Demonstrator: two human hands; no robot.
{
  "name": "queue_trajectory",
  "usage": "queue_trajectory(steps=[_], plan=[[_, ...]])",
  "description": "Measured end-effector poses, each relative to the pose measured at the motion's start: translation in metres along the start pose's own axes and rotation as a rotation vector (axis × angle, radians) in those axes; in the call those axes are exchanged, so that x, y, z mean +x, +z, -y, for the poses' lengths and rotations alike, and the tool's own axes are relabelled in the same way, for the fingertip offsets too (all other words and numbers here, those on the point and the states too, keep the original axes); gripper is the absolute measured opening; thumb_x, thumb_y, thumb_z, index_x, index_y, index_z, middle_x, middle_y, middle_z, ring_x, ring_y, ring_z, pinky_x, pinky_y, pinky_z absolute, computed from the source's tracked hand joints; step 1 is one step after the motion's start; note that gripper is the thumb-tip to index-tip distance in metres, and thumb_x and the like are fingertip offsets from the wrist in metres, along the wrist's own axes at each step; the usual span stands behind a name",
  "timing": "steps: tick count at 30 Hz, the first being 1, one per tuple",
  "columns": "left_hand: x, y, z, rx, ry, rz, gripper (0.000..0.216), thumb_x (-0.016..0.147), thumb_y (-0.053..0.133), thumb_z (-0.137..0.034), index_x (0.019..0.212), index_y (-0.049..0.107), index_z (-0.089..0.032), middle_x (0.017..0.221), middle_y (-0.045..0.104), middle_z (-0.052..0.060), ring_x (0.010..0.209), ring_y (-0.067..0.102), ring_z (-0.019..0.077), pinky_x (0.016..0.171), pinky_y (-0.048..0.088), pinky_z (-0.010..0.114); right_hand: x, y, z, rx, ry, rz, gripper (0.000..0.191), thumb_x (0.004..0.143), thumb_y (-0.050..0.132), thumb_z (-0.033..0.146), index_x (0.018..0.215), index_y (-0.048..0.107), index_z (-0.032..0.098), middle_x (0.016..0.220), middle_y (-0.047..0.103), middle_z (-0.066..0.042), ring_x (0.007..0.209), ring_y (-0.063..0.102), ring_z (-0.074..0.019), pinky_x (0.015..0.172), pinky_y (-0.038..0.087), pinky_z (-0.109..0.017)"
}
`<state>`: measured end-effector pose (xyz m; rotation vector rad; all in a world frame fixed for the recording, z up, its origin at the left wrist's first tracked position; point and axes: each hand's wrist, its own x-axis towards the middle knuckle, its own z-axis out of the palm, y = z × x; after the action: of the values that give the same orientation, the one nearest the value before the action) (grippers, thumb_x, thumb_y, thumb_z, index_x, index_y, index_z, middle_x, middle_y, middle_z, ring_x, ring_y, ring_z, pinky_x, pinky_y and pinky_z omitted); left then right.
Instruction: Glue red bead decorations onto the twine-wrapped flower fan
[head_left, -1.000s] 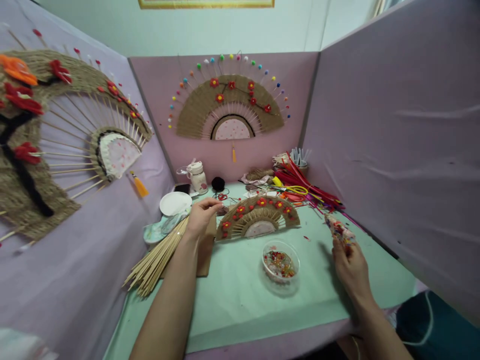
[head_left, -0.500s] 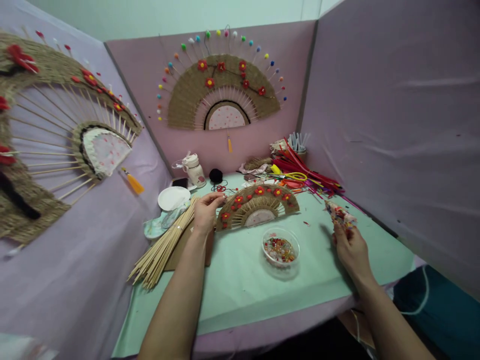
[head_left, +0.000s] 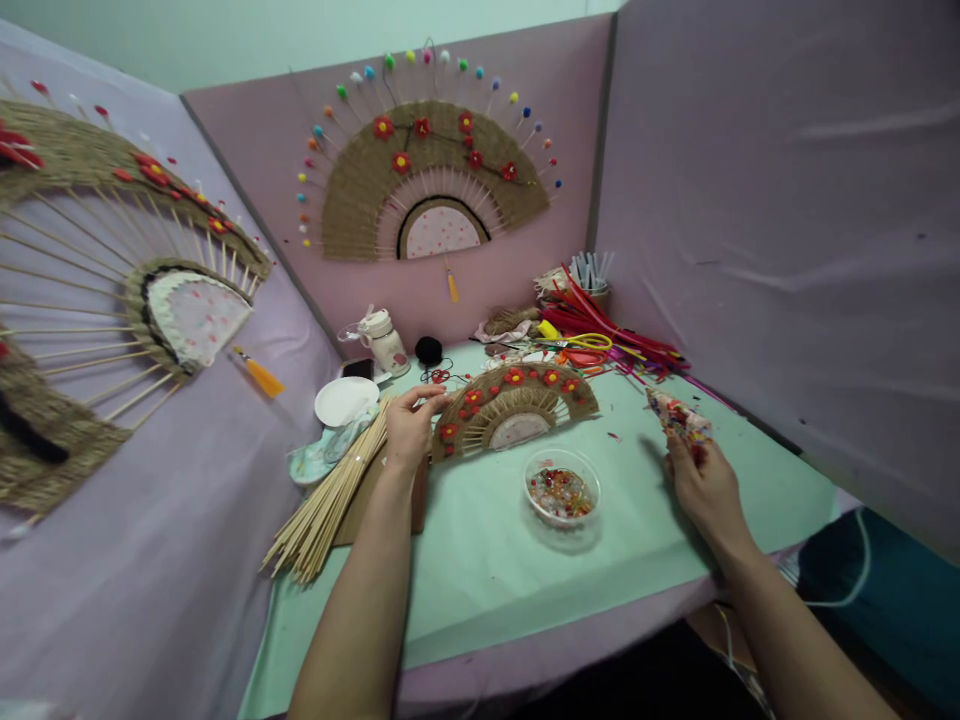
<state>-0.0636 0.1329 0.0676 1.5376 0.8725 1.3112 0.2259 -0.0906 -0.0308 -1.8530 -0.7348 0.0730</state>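
Note:
A small woven half-round fan (head_left: 480, 420) with red flowers and a pale centre stands tilted on the table. At its upper left edge, my left hand (head_left: 409, 425) is closed in a pinch; the fingertips meet the rim, and any tiny piece between them is too small to make out. On the right, above the tabletop, my right hand (head_left: 703, 485) is closed around a cone-shaped piece with a colourful pattern (head_left: 679, 415), its tip pointing up and left. Between the hands sits a clear round tub (head_left: 561, 500) of red, orange and clear beads.
Thin wooden sticks (head_left: 330, 500) lie across a brown board beside my left forearm. Behind are a white plate (head_left: 346, 402), a bottle (head_left: 386, 345), black yarn (head_left: 429, 351), yellow-handled scissors (head_left: 589, 342) and red pipe cleaners (head_left: 615, 330). Large fans (head_left: 435, 150) hang on the partitions.
The view has shifted slightly, moving the wall fans left in the picture. Both hands keep nearly the same place and hold; the small fan and bead tub stay put.

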Motion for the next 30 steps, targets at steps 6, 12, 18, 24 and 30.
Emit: queue_trajectory(steps=[6, 12, 18, 24, 30], plan=[[-0.0006, -0.0015, -0.0015, 0.031, 0.035, 0.004, 0.014, 0.062, 0.075, -0.027, 0.069, 0.071, -0.016, 0.083, 0.071, 0.005, 0.082, 0.064, 0.017, 0.078, 0.053, 0.03, 0.0006, 0.0003, 0.0006, 0.004, 0.021, -0.007, 0.051, 0.079, 0.042, 0.072, 0.07, 0.047, 0.022, 0.058, 0.047, 0.001, 0.054, 0.043, -0.0152, 0.054, 0.035, -0.032], [0.0006, -0.0024, 0.001, 0.079, 0.037, 0.007, 0.016, 0.062, 0.075, -0.029, 0.072, 0.072, -0.016, 0.086, 0.072, 0.006, 0.085, 0.064, 0.0189, 0.078, 0.053, 0.031, 0.0019, 0.0021, -0.0055, 0.005, 0.0, -0.023, 0.049, 0.08, 0.043, 0.07, 0.071, 0.046, 0.022, 0.059, 0.047, 0.001, 0.056, 0.043, -0.0155, 0.056, 0.035, -0.032], [0.0011, -0.0028, 0.0013, 0.065, 0.04, 0.023, 0.016, 0.063, 0.074, -0.029, 0.072, 0.072, -0.015, 0.087, 0.071, 0.006, 0.084, 0.065, 0.018, 0.079, 0.053, 0.03, 0.0022, 0.0025, -0.0079, 0.022, 0.004, -0.021, 0.047, 0.081, 0.043, 0.068, 0.073, 0.047, 0.022, 0.062, 0.049, 0.0, 0.058, 0.045, -0.0166, 0.057, 0.036, -0.032], [0.0006, -0.0019, -0.0006, 0.09, 0.045, 0.017, 0.017, 0.062, 0.075, -0.03, 0.071, 0.071, -0.016, 0.086, 0.071, 0.006, 0.085, 0.064, 0.0188, 0.078, 0.054, 0.031, 0.0014, 0.0024, -0.0078, 0.019, -0.002, -0.022, 0.048, 0.081, 0.044, 0.069, 0.074, 0.048, 0.021, 0.062, 0.049, 0.001, 0.058, 0.045, -0.0159, 0.057, 0.037, -0.031], [0.0018, -0.0022, 0.0012, 0.109, 0.08, 0.009, 0.015, 0.063, 0.074, -0.028, 0.071, 0.072, -0.016, 0.084, 0.071, 0.005, 0.084, 0.064, 0.0178, 0.077, 0.053, 0.029, 0.0012, 0.002, -0.0047, 0.02, -0.003, -0.019, 0.049, 0.08, 0.043, 0.069, 0.072, 0.047, 0.021, 0.062, 0.05, 0.0, 0.058, 0.045, -0.0159, 0.056, 0.037, -0.031]])
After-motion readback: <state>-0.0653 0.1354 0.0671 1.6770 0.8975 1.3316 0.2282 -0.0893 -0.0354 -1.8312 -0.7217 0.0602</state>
